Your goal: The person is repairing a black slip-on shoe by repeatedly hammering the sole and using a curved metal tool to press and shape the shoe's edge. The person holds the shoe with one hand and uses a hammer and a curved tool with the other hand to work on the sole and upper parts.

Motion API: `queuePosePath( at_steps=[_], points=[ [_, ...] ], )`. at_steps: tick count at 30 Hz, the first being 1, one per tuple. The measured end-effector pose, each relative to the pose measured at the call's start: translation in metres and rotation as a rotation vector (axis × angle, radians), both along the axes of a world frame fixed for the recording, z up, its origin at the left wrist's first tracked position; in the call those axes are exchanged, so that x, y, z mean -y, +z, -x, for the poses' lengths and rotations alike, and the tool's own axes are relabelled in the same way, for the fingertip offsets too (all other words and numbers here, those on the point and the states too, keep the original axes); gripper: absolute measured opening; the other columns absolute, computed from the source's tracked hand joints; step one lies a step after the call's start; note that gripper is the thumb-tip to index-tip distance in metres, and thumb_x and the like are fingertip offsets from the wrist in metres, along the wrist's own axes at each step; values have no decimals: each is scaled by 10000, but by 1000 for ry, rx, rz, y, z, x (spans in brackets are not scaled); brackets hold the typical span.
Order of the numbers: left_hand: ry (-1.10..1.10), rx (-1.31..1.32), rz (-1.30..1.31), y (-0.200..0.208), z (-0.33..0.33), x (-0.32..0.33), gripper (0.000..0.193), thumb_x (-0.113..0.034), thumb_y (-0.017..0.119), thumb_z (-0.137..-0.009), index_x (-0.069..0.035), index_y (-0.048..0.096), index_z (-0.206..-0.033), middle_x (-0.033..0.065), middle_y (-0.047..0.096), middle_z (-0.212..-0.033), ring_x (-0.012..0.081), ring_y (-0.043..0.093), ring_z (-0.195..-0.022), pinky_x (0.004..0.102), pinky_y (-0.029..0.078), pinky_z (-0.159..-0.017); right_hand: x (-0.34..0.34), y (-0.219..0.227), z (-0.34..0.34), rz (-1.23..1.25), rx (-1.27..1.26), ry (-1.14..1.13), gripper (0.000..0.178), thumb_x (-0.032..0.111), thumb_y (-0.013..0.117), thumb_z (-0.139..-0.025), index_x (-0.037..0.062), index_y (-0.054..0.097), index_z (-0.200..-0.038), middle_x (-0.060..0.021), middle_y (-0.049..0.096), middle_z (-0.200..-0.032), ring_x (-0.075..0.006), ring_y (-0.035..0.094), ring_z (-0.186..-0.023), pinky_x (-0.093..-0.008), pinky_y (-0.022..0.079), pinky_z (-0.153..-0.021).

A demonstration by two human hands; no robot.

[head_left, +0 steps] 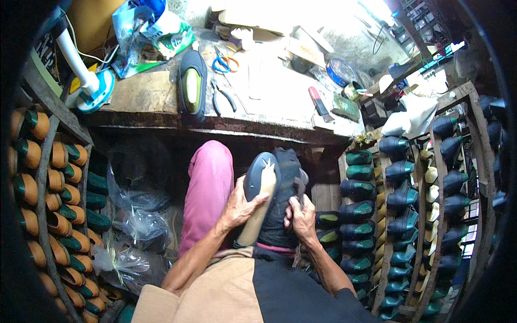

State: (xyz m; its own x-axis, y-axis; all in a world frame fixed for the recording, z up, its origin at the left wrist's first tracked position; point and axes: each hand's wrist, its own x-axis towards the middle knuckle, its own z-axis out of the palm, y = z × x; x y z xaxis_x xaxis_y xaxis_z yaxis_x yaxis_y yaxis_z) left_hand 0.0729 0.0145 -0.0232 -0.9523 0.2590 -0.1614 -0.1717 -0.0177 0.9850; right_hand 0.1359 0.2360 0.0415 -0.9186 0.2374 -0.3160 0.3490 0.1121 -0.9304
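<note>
My left hand (239, 206) is wrapped round a dark shoe upper (249, 180), held bottom up over my lap. Its tan inner sole (257, 207) faces me, and pale pleats (267, 164) gather at the toe end. To the right of the shoe, my right hand (301, 214) is closed round a narrow dark tool (299, 189). Blur and the dark cloth behind hide the tool's kind. The tool is apart from the shoe. Another dark shoe (193, 81) with a yellow-green bottom lies at the front of the workbench.
On the workbench (140, 91) lie pliers (222, 99), scissors (223, 63) and a red-handled knife (319, 102). A lamp-like white stand (81, 59) is at the left. Racks of orange shoes (56, 196) stand left, racks of dark shoes (358, 207) right. Plastic bags (134, 231) lie below.
</note>
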Motion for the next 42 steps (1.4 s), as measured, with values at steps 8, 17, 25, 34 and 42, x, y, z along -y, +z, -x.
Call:
queuePosePath(
  at_steps=[8,17,25,34,42],
  points=[
    [-156,449,-1189,19,21,35,762,-538,521,-1209,-14,391,-1746,159,578,-1661,241,573,-1519,432,469,-1280,-58,-10,62,-119,-65,-56,120,186,581,-1116,68,562,-1101,-59,589,-756,-177,579,-503,-368,495,-463],
    [5,583,-874,-29,-2,3,695,-607,509,-1189,15,655,-1464,165,802,-1228,286,798,-1075,428,653,-986,-83,-16,282,-947,-446,-44,469,187,753,-935,-1,567,-1322,-314,713,-1083,-472,721,-1029,-575,561,-901],
    [-65,448,-654,-24,2,9,785,-660,657,-1103,16,615,-1500,212,811,-1230,302,812,-1084,430,659,-975,-96,-26,316,-1205,-372,224,571,280,814,-950,28,580,-1405,-280,620,-1261,-488,678,-1155,-582,565,-1006],
    [-4,400,-688,-1,20,27,766,-363,858,-1038,-6,504,-1616,103,720,-1377,207,724,-1205,376,597,-1062,-17,2,180,-700,-590,83,184,133,729,-1080,3,697,-1207,-109,722,-1017,-224,733,-848,-367,615,-827],
    [-58,304,-592,-19,4,28,824,-425,862,-1023,9,510,-1629,97,689,-1481,214,652,-1341,389,502,-1186,73,-55,59,293,-82,112,581,370,601,-1170,-44,498,-1565,-155,680,-1373,-241,641,-1261,-376,502,-1141]
  ],
)
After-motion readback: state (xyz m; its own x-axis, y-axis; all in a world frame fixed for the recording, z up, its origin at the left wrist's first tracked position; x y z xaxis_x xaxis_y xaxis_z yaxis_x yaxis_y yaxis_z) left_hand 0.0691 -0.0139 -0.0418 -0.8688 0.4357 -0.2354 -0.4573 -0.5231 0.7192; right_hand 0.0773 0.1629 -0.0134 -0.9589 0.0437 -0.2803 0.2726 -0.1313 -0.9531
